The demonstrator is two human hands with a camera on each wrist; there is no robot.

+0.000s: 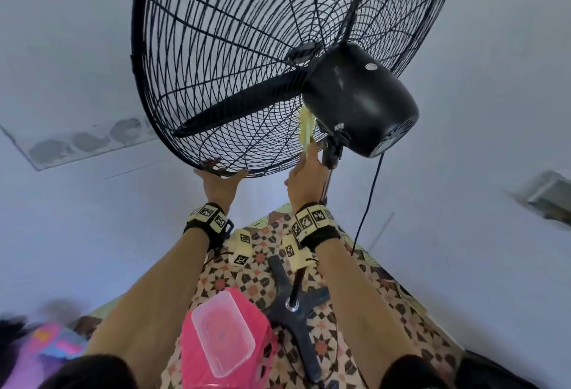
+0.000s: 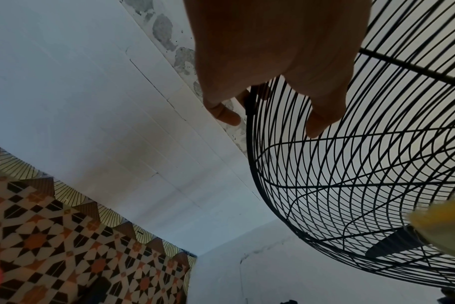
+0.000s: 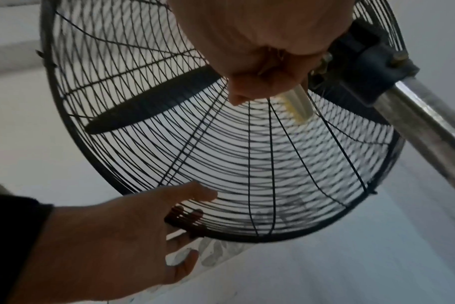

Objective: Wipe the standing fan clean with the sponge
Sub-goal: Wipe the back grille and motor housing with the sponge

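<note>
The black standing fan's wire cage (image 1: pixel 247 48) tilts above me, with its motor housing (image 1: pixel 361 98) at the right. My left hand (image 1: pixel 222 177) grips the cage's bottom rim (image 3: pixel 221 236), thumb on the rear grille and fingers wrapped over the front. My right hand (image 1: pixel 306 172) holds a yellow sponge (image 1: pixel 306 126) upright against the rear grille, just below the motor. In the right wrist view the sponge (image 3: pixel 299 105) sticks out past the right hand (image 3: pixel 262 61), and the left hand (image 3: pixel 117 236) clasps the rim. The left wrist view shows my left hand (image 2: pixel 273 72) on the cage (image 2: pixel 325 185).
The fan's metal pole (image 1: pixel 330 169) runs down beside my right hand to a black cross base (image 1: pixel 296 305) on the patterned floor. Its power cord (image 1: pixel 367 203) hangs at the right. A pink basket (image 1: pixel 197 357) bearing a clear plastic container (image 1: pixel 222 336) stands below my arms.
</note>
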